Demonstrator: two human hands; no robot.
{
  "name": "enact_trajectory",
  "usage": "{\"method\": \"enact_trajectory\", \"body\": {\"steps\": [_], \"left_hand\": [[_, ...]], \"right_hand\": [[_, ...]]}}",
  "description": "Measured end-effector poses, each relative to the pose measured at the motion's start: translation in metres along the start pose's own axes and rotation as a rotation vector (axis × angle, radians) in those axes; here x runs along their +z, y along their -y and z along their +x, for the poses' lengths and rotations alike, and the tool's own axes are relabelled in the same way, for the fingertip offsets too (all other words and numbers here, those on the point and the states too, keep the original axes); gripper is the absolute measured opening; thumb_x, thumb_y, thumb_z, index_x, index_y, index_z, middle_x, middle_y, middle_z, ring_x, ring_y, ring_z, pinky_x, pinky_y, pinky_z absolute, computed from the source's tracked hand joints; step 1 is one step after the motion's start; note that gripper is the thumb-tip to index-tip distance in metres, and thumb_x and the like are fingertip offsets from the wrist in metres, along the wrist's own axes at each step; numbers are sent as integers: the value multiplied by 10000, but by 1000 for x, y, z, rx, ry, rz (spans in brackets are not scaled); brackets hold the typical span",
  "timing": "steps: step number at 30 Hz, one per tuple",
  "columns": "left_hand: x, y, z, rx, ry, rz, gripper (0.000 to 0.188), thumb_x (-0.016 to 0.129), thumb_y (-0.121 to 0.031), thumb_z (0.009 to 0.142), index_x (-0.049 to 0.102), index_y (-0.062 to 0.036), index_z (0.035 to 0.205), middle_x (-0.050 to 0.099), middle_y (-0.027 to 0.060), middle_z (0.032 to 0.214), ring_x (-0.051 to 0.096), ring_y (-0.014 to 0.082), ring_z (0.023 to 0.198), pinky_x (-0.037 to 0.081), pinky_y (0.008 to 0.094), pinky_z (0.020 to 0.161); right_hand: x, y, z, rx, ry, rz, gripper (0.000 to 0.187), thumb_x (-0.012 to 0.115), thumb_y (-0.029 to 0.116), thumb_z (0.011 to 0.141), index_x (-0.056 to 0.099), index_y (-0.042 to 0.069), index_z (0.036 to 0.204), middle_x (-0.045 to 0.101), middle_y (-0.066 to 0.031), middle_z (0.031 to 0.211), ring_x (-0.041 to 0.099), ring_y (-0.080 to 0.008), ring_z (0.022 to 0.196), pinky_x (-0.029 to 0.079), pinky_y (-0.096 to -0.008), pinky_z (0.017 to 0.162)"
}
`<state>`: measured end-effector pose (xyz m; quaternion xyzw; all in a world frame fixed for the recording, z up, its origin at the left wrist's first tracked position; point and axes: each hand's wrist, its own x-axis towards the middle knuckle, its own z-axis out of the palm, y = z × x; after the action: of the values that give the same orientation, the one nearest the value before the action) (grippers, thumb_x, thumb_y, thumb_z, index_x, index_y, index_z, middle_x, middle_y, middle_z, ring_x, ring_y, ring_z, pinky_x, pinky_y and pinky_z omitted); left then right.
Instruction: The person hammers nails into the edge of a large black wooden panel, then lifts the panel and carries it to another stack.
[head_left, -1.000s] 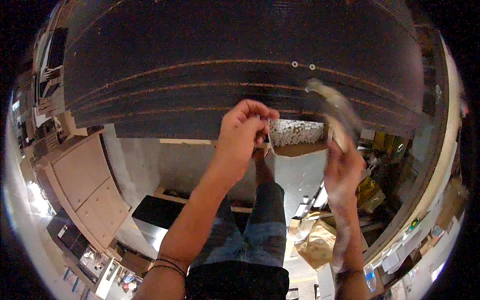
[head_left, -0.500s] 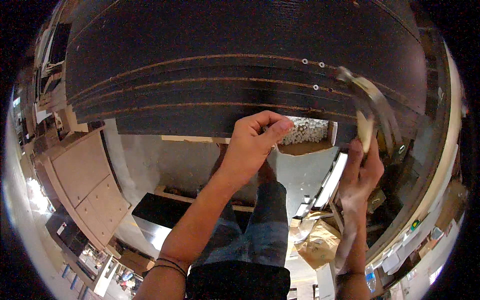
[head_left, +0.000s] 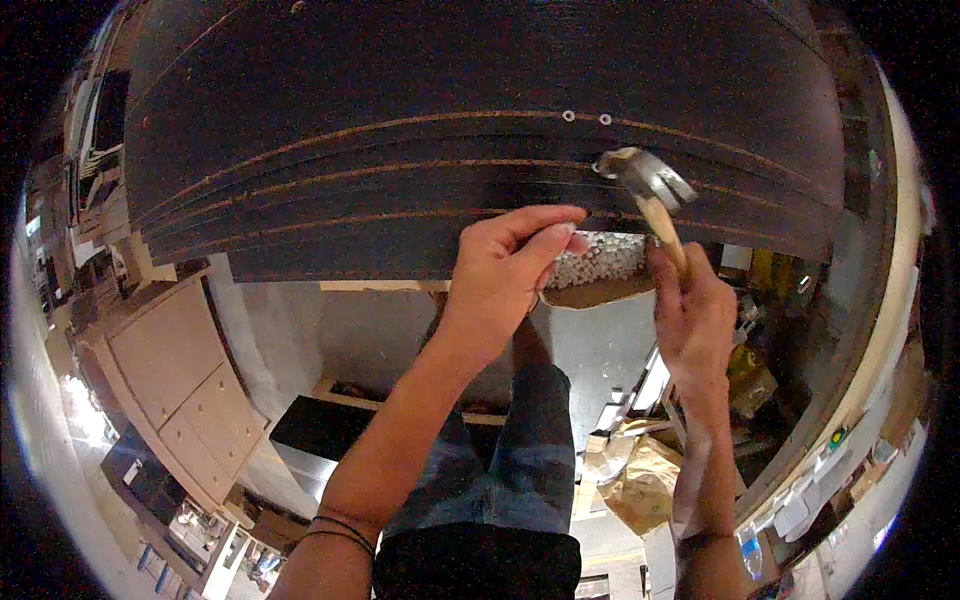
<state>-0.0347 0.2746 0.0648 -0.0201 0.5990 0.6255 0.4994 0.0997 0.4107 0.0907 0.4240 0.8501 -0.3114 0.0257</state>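
Observation:
My right hand (head_left: 695, 325) is wrapped round the wooden handle of a claw hammer (head_left: 650, 185). The hammer's striking face is down at the edge of a black panel (head_left: 430, 185), where it hides the spot beneath. Two small round white plugs (head_left: 605, 119) sit in the edge of the panel behind. To the left of the hammer, my left hand (head_left: 500, 270) holds thumb and fingertips together in a pinch; whatever is between them cannot be made out. Just below those fingertips stands an open cardboard box (head_left: 600, 296) full of small white plugs (head_left: 605, 260).
Several black panels with brown edges lie stacked in steps before me. A pale wooden cabinet (head_left: 180, 380) stands at the left. Crumpled brown paper (head_left: 640, 485) lies low at the right, and a long curved-looking pale edge (head_left: 850, 420) runs along the right side.
The hammer has swung left and down onto the panel edge, covering where a lone white plug showed. My left fingertips have risen slightly. The whole view has shifted a little.

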Motion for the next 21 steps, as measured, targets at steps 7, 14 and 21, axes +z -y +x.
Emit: {"method": "enact_trajectory", "body": {"steps": [7,14,21], "left_hand": [[32,-4,60,393,-15,466,195,580,-113,835,664,32,935,688,96,753,639,134,647,483,259,562],[52,-7,80,623,-159,848,168,589,-121,770,684,2,831,652,143,663,661,191,615,508,306,580],[44,-7,82,507,-91,705,177,619,-158,800,690,-12,869,657,88,664,618,134,569,477,269,530]], "right_hand": [[-8,-22,-16,178,-181,172,257,558,232,919,511,25,773,442,-63,569,375,-129,542,359,-306,497],[-4,-46,-31,222,-140,151,279,567,262,911,530,18,780,429,-53,575,375,-121,552,349,-313,500],[-5,-33,-28,204,-156,250,263,576,267,907,550,26,805,428,-45,573,358,-119,541,331,-305,488]]}}
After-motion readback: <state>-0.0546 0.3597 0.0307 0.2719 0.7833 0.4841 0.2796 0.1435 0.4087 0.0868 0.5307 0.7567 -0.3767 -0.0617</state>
